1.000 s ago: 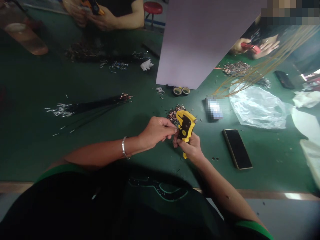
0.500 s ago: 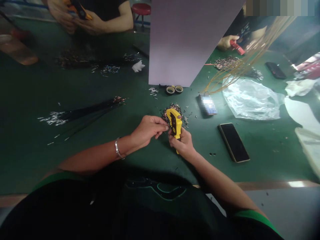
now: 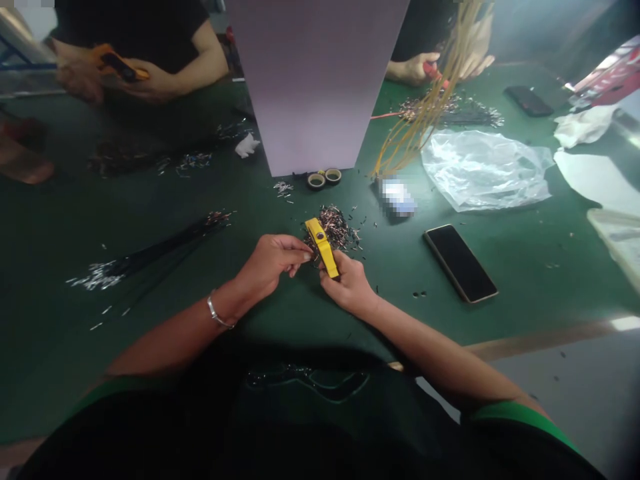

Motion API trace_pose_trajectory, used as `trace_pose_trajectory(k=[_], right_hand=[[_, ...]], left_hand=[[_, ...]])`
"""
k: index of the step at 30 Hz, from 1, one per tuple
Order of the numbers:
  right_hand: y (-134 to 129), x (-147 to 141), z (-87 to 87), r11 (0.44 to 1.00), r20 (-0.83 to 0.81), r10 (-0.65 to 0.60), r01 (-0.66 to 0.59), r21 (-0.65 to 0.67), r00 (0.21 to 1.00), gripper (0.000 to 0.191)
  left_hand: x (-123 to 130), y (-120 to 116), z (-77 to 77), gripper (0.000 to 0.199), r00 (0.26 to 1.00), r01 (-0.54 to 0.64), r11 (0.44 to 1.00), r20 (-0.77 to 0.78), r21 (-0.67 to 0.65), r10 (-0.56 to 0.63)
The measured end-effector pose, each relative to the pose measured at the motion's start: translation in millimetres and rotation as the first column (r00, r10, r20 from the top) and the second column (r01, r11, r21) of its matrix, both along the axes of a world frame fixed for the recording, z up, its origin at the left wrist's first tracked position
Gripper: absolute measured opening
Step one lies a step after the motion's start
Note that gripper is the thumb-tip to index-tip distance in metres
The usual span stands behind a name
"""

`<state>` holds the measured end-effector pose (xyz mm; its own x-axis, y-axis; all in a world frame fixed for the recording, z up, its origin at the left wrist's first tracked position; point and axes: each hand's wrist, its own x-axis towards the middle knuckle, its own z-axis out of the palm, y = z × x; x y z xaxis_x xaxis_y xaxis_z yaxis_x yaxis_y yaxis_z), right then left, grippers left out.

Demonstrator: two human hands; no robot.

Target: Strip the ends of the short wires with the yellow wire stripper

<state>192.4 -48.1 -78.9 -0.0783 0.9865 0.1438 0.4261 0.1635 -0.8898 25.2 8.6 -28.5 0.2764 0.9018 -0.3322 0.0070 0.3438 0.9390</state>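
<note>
My right hand (image 3: 347, 283) is wrapped round a yellow wire stripper (image 3: 323, 250), its head pointing away and to the left. Just left of the tool, my left hand (image 3: 280, 260) pinches a thin black wire between thumb and forefinger; only a little of it shows by the fingertips. A heap of short wire offcuts (image 3: 336, 228), coppery and black, lies behind the stripper and partly beneath it. Further left, a bundle of black wires (image 3: 160, 253) rests on the table, silvery terminals at one end and coppery tips at the other.
A pale upright panel (image 3: 320, 87) stands at the back, with two tape rolls (image 3: 316, 181) at its foot. To the right lie a phone (image 3: 461, 263), a clear plastic bag (image 3: 490, 170) and yellowish wires (image 3: 420, 127). Two co-workers (image 3: 150, 80) hold tools across the green table (image 3: 200, 200).
The view has shifted, so the table things sit differently in frame. The stripper has turned in my right hand and tilts left, showing more of the offcut heap. My left hand keeps its pinch.
</note>
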Motion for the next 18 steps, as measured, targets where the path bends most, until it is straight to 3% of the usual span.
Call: trace_pose_trajectory(k=[18], right_hand=[[7,-4,-11.5,0.998,-0.036,-0.067,0.067,0.011,0.997,0.007]], left_hand=[[-12,19,-8.2,0.005,0.995,0.077,0.996,-0.074,0.055,-0.073]])
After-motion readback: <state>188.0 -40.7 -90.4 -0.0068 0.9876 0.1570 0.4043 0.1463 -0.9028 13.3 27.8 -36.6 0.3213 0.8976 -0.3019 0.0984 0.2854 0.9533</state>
